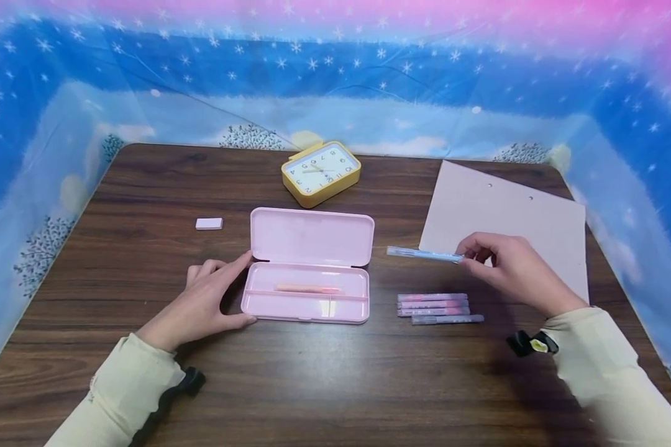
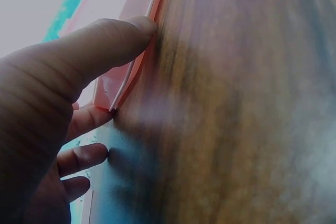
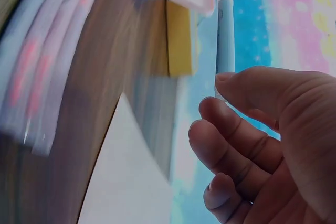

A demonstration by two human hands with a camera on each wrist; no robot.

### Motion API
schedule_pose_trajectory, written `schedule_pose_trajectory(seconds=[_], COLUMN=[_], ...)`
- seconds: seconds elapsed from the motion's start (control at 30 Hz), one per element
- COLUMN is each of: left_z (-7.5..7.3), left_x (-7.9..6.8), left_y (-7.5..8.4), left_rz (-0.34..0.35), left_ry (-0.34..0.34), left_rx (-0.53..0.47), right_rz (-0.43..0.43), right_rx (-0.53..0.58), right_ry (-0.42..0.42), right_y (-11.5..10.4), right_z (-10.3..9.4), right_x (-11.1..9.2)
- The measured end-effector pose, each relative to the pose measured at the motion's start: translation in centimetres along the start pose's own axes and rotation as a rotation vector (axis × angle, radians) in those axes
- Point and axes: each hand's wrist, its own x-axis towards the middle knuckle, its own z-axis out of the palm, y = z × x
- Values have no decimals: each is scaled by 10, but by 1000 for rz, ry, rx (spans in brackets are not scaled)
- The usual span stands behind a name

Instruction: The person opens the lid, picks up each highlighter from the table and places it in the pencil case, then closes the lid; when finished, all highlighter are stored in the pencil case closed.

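A pink pencil case (image 1: pixel 312 236) lies with its lid raised, and a peach-coloured pen (image 1: pixel 304 288) rests in its long rear compartment. My left hand (image 1: pixel 201 304) holds the case's left end, its thumb (image 2: pixel 126 35) against the front edge and a finger at the back corner. To the right, my right hand (image 1: pixel 509 270) pinches a light-blue pen (image 1: pixel 422 253) by one end between thumb and fingers, above the table. Below it several pink and purple pens (image 1: pixel 433 304) lie side by side, with a greyish one (image 1: pixel 447 320) nearest me.
Behind the case stands a yellow clock (image 1: pixel 321 174). A white eraser (image 1: pixel 209 223) lies at the back left. At the right, a pale board (image 1: pixel 509 205) with two small holes lies partly under my right hand and forearm. A snowflake-patterned cloth (image 1: pixel 313 68) surrounds the wooden table (image 1: pixel 313 385).
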Motion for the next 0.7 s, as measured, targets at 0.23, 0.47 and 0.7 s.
schedule_pose_trajectory(seconds=[0.23, 0.47, 0.7], left_z=[1, 2, 2], left_x=[0, 0, -1], left_y=[-2, -3, -3], left_rz=[7, 9, 9], left_ry=[5, 7, 19], left_rx=[7, 5, 6], right_rz=[-34, -28, -61], right_rx=[79, 174, 223], right_ry=[-27, -83, -141], right_y=[-27, -54, -76], right_z=[13, 31, 53], right_x=[28, 50, 64])
